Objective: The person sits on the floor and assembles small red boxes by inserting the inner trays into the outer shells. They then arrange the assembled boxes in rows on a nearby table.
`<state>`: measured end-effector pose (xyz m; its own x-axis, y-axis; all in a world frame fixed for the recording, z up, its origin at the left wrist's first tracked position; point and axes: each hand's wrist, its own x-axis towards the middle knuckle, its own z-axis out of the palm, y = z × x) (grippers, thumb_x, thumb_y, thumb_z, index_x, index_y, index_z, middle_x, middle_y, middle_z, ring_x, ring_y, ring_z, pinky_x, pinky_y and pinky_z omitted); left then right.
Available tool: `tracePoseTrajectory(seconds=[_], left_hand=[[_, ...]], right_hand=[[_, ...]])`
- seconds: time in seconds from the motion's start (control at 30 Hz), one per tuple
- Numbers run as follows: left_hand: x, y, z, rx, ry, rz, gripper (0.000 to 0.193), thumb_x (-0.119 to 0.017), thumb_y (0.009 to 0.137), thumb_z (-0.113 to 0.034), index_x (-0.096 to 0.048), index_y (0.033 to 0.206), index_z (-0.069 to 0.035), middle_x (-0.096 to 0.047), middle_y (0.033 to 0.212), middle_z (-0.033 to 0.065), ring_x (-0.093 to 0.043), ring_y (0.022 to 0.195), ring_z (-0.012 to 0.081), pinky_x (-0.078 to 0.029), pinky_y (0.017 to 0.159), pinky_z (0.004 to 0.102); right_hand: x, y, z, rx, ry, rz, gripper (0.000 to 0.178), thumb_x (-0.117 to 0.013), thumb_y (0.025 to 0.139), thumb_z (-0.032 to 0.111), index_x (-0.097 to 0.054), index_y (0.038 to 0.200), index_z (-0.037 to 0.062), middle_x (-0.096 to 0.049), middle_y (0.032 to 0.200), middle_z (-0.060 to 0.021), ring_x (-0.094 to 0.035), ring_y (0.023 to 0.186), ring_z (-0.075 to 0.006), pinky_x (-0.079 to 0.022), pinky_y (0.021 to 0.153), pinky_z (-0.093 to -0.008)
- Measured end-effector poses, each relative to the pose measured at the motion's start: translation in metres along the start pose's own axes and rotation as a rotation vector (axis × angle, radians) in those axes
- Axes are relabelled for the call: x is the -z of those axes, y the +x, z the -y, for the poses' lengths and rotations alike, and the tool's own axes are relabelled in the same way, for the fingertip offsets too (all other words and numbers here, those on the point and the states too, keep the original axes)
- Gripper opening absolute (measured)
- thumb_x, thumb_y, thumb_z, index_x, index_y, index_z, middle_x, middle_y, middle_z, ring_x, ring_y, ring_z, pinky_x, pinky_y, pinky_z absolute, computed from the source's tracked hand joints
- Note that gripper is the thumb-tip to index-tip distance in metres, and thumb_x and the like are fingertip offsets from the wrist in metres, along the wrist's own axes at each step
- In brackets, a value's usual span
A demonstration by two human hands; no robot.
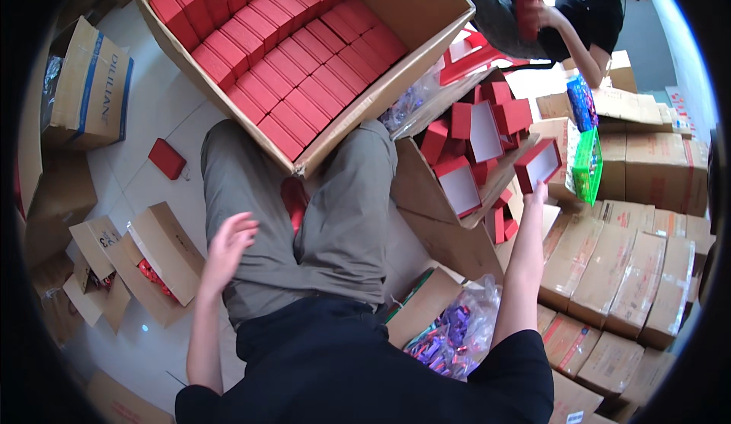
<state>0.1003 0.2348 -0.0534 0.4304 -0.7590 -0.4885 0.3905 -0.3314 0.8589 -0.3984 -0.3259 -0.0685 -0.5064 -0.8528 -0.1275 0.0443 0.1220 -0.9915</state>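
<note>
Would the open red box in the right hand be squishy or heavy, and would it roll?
The open red box is probably stiff: its walls stand straight, with sharp corners. It's likely light, since the right hand holds it alone and only its pale inside shows. Its flat sides suggest it would slide, not roll.

Left forearm [202,340]: one, bare below a short sleeve, raised forward, wrist angled slightly inward. Left hand [228,250]: bare, unoccupied, hovering about the left thigh [244,233]; fingers loosely bent, pointing forward and to the person's right. Right forearm [524,272]: one, bare, extended forward and well out to the right, nearly straight. Right hand [537,193]: bare, at full reach, closed in a grip, fingers mostly hidden.
</note>
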Motion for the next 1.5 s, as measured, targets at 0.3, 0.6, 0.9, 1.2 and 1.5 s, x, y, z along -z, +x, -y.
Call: tracePoseTrajectory(seconds=[0.3,0.6,0.9,1.2,1.5], left_hand=[[0.046,-0.04,0.039,0.085,0.003,-0.549,0.036,-0.046,0.088,-0.024,-0.044,0.118,-0.005,-0.053,0.108,0.008,-0.051,0.095,0.0129,-0.041,0.08,0.0262],[0.097,-0.008,0.09,0.236,-0.276,-0.573,0.028,-0.043,0.088,-0.019,-0.049,0.113,-0.008,-0.057,0.096,0.0049,-0.053,0.085,0.0113,-0.044,0.075,0.0258],[0.22,0.12,0.205,0.664,-0.264,-0.622,0.036,-0.046,0.084,-0.027,-0.043,0.116,-0.013,-0.053,0.104,0.004,-0.05,0.095,0.0155,-0.04,0.08,0.0339],[0.341,0.221,0.253,0.754,0.146,-1.017,0.085,-0.068,0.061,-0.041,-0.025,0.131,-0.019,-0.032,0.127,0.0185,-0.03,0.121,0.0317,-0.025,0.097,0.0495],[0.412,0.304,0.298,1.026,0.006,-1.213,0.109,-0.074,0.058,-0.039,0.001,0.136,-0.024,-0.003,0.139,0.0216,-0.002,0.129,0.0398,-0.009,0.101,0.0559]], right_hand=[[-0.055,-0.003,-0.051,-0.072,-1.149,0.477,0.051,-0.054,0.079,0.043,-0.049,0.117,0.0092,-0.055,0.107,-0.0043,-0.05,0.095,-0.0208,-0.043,0.071,-0.0334],[-0.114,-0.23,-0.016,0.387,-0.583,0.765,0.018,-0.043,0.087,0.006,-0.057,0.096,-0.0012,-0.059,0.085,-0.0073,-0.054,0.078,-0.0117,-0.044,0.074,-0.0245],[-0.344,-0.632,-0.045,0.976,-0.802,1.855,0.077,-0.062,0.076,0.017,-0.014,0.134,0.0026,-0.034,0.125,-0.0247,-0.036,0.115,-0.0389,-0.035,0.093,-0.0407],[-0.459,-0.686,-0.104,1.047,-0.777,1.686,0.063,-0.044,0.08,-0.006,-0.018,0.135,0.0071,-0.024,0.138,-0.0157,-0.024,0.127,-0.0265,-0.025,0.101,-0.0361],[-0.458,-0.668,-0.096,1.399,-1.15,1.405,0.058,-0.051,0.085,0.027,-0.023,0.135,0.0175,-0.031,0.134,-0.011,-0.035,0.12,-0.0331,-0.035,0.094,-0.0487]])
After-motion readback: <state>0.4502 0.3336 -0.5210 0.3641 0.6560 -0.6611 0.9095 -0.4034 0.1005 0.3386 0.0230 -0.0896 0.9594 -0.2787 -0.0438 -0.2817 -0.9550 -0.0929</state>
